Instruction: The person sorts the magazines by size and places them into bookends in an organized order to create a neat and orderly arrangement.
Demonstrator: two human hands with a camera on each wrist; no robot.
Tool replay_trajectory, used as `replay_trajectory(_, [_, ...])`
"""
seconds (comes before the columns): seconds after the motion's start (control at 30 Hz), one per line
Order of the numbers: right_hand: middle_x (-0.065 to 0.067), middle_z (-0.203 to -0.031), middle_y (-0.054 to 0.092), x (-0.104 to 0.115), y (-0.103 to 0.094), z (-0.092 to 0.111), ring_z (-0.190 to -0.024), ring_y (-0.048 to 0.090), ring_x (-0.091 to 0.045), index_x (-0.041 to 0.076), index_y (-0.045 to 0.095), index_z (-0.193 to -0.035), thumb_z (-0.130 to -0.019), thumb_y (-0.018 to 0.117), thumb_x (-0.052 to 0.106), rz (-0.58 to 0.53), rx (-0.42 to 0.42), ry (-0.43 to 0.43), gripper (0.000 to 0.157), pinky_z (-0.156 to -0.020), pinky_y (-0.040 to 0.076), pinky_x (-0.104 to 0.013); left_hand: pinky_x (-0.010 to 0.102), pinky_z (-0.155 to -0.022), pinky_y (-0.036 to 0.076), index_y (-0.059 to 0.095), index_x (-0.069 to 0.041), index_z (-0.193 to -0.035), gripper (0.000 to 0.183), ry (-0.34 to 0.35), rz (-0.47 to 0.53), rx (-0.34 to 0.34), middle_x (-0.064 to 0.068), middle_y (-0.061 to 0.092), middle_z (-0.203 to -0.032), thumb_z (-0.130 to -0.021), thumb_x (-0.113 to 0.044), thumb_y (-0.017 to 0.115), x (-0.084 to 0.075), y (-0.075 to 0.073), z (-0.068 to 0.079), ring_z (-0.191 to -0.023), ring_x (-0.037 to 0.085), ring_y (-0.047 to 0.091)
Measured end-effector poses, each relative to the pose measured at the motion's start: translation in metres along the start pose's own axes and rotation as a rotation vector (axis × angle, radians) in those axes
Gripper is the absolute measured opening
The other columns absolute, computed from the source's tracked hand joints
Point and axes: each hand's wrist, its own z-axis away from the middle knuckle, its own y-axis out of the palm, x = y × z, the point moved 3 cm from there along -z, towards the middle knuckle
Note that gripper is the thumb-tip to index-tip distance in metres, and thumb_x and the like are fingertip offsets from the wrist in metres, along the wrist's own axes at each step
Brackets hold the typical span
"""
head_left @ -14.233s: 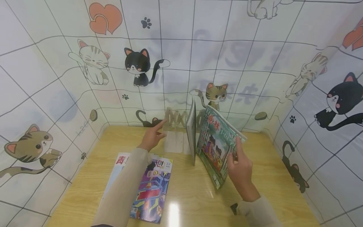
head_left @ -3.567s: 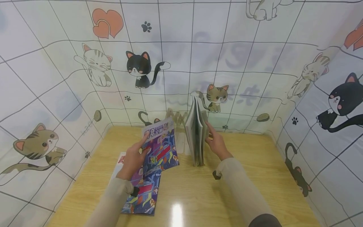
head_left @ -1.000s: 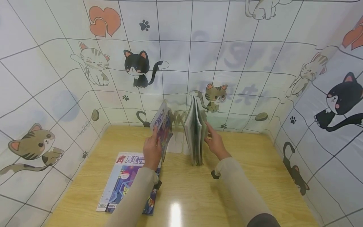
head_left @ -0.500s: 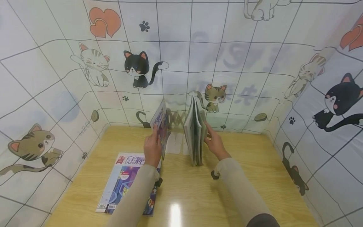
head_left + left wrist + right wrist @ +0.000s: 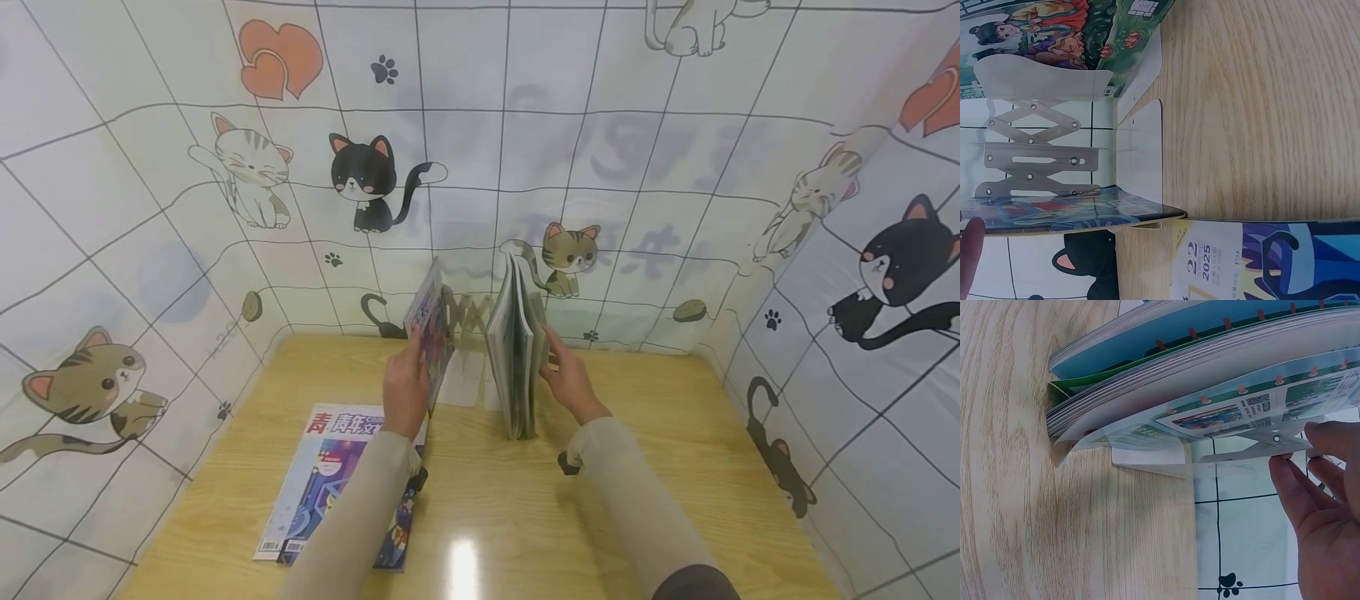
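Observation:
My left hand [image 5: 405,387] holds a purple-blue magazine [image 5: 431,342] upright by its near side, at the left end of a pale metal expandable bookend [image 5: 461,383]. The left wrist view shows this magazine [image 5: 1085,212] standing on edge beside the bookend's crisscross bars [image 5: 1032,125], with a fingertip [image 5: 969,250] on it. Several magazines [image 5: 513,367] stand on edge toward the right end of the bookend, their pages slightly fanned. My right hand [image 5: 573,379] pinches the bookend's right end; the right wrist view shows thumb and fingers around the metal [image 5: 1277,439].
Overlapping magazines [image 5: 315,483] lie flat on the wooden table [image 5: 510,517] at left, partly under my left forearm. A cat-printed, gridded sheet [image 5: 465,167] hangs behind the table and along both sides.
Earlier, my right hand held a green magazine that now stands in the bookend. My left hand has lifted a purple-blue magazine off the pile and swung it upright, edging right against the bookend.

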Motion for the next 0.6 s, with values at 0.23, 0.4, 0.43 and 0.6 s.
replay_trajectory(0.23, [-0.021, -0.143, 0.046, -0.001, 0.001, 0.000, -0.116, 0.056, -0.043, 0.026, 0.025, -0.155, -0.092, 0.061, -0.005, 0.001, -0.001, 0.003, 0.079, -0.088, 0.051, -0.048, 0.045, -0.079, 0.051, 0.042, -0.013, -0.148, 0.073, -0.008, 0.008, 0.019, 0.017, 0.066, -0.116, -0.083, 0.009, 0.068, 0.001, -0.002, 0.004, -0.090, 0.033, 0.061])
replay_trajectory(0.4, [-0.021, -0.143, 0.046, -0.003, 0.001, 0.000, -0.116, 0.056, -0.042, 0.026, 0.026, -0.155, -0.092, 0.061, -0.005, -0.003, -0.004, -0.001, 0.079, -0.088, 0.051, -0.048, 0.046, -0.083, 0.052, 0.045, -0.014, -0.146, 0.072, -0.003, 0.002, 0.025, 0.015, 0.063, -0.123, -0.082, 0.007, 0.070, 0.001, -0.004, 0.008, -0.099, 0.033, 0.062])
replay_trajectory(0.43, [-0.021, -0.143, 0.046, -0.002, 0.001, 0.000, -0.116, 0.056, -0.042, 0.026, 0.026, -0.155, -0.092, 0.061, -0.004, -0.003, -0.005, -0.004, 0.078, -0.088, 0.051, -0.048, 0.046, -0.085, 0.051, 0.046, -0.014, -0.146, 0.071, -0.003, 0.006, 0.025, 0.015, 0.063, -0.124, -0.083, 0.007, 0.070, 0.002, -0.005, 0.009, -0.101, 0.033, 0.062])
replay_trajectory(0.6, [-0.021, -0.142, 0.047, -0.002, 0.000, -0.001, -0.115, 0.057, -0.042, 0.026, 0.026, -0.155, -0.092, 0.062, -0.004, 0.011, -0.010, -0.011, 0.078, -0.088, 0.051, -0.048, 0.045, -0.088, 0.050, 0.050, -0.013, -0.143, 0.065, 0.018, 0.023, 0.015, 0.012, 0.062, -0.128, -0.084, 0.004, 0.071, 0.006, -0.006, 0.014, -0.104, 0.032, 0.062])
